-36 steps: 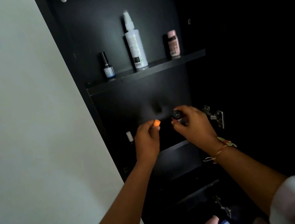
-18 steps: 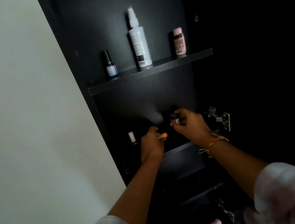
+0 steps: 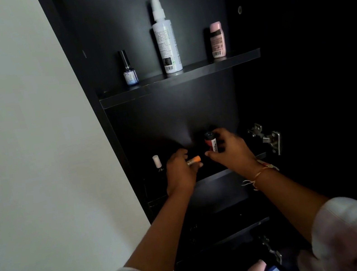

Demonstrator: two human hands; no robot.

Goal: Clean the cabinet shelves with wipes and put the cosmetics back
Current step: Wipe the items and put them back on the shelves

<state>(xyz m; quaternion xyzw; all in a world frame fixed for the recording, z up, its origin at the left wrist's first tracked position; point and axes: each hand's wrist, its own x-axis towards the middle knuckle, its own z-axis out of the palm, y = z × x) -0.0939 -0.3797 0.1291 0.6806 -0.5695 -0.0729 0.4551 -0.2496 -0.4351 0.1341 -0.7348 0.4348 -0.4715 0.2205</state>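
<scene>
The tall black cabinet (image 3: 169, 117) stands open against a pale wall (image 3: 18, 139) on its left side. Its upper shelf (image 3: 186, 79) carries three cosmetics in a row. A white spray bottle (image 3: 166, 44) stands upright at the middle, close to the front edge. A pink bottle (image 3: 217, 41) stands upright towards the right end. A small blue nail polish bottle (image 3: 129, 72) with a black cap stands towards the left end.

Both hands reach in over the second shelf (image 3: 215, 175) below. The right hand (image 3: 233, 152), with a thread bracelet (image 3: 260, 172) at its wrist, curls thumb and fingers round a red tube (image 3: 211, 144) with a dark cap, held upright near the shelf's middle. Whether its base touches the shelf cannot be told.

The left hand (image 3: 179, 175), just beside it on the left, has its fingers closed round an orange-capped stick (image 3: 195, 160), whose cap points right towards the tube. A small white-capped bottle (image 3: 157, 161) stands at the left end of this shelf. A metal hinge (image 3: 269, 139) sits at the cabinet's right edge.
</scene>
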